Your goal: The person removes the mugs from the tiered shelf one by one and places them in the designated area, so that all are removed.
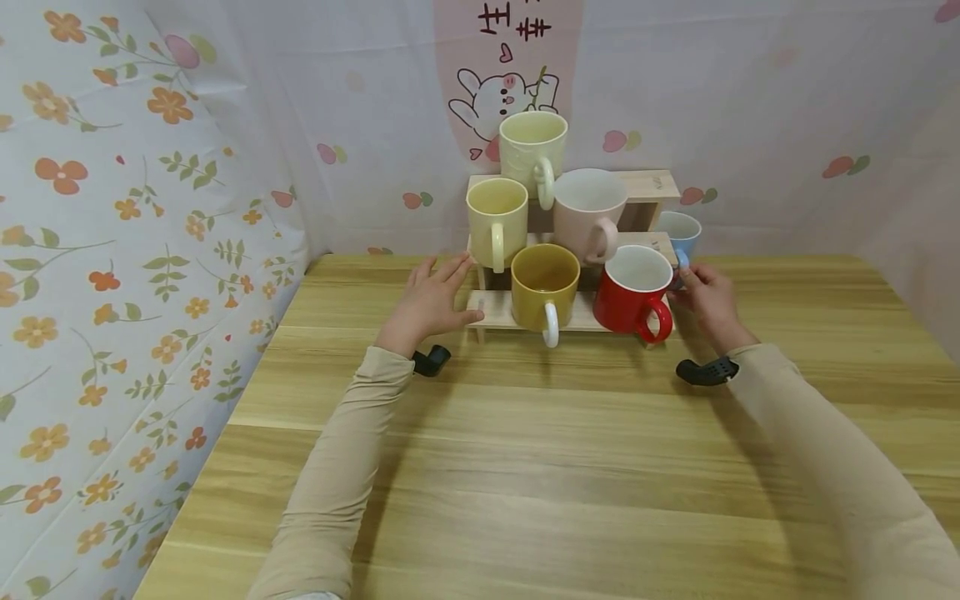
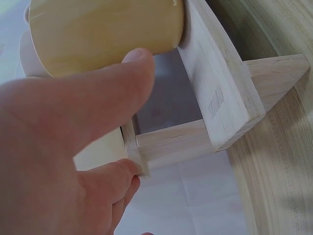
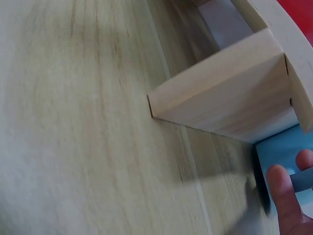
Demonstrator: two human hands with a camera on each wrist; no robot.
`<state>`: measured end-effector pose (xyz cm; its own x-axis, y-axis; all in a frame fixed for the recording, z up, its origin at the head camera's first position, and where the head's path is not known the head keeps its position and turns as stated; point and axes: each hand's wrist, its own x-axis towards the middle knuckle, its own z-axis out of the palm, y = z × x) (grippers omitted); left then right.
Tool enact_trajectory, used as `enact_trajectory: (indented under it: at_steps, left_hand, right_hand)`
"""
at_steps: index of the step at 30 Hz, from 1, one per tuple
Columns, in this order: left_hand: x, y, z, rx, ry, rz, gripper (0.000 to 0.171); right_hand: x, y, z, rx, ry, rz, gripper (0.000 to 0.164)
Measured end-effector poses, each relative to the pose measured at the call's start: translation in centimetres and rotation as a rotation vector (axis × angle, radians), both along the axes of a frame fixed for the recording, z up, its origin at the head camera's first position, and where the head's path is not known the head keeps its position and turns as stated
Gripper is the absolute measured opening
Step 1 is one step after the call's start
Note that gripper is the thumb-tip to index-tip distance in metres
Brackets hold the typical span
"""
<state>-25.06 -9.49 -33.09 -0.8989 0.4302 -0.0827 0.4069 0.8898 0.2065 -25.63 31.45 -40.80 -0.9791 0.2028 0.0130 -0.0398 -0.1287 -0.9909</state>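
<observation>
A three-step wooden rack (image 1: 495,310) carries several mugs. My left hand (image 1: 433,304) is at the rack's left end, fingers spread; in the left wrist view the fingertips (image 2: 128,166) meet the middle step's end and the thumb (image 2: 139,73) overlaps the mustard mug (image 2: 107,34). With my right hand (image 1: 708,304) I pinch the handle of a blue mug (image 1: 681,229) beside the rack's right end. That mug's blue side (image 3: 281,152) shows behind the rack's leg (image 3: 230,88) in the right wrist view. Closest to this hand on the rack is a red mug (image 1: 618,304).
A pale green mug (image 1: 528,154) stands on the top step. Yellow (image 1: 487,233) and pink (image 1: 581,221) mugs share the middle step. The wooden table (image 1: 562,467) runs back to a patterned cloth (image 1: 360,108) behind the rack; floral cloth (image 1: 135,275) hangs at left.
</observation>
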Motion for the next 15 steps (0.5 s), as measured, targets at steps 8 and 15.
enact_trajectory:
  at_steps: [8, 15]
  left_hand:
    - [0.06, 0.10, 0.00, 0.003, -0.020, -0.004, 0.086]
    - [0.04, 0.13, 0.00, 0.008, -0.027, 0.010, 0.087]
  right_hand:
    - [-0.24, 0.43, -0.73, 0.143, -0.047, -0.005, 0.024]
    - [-0.30, 0.56, -0.57, 0.225, -0.064, 0.032, 0.025]
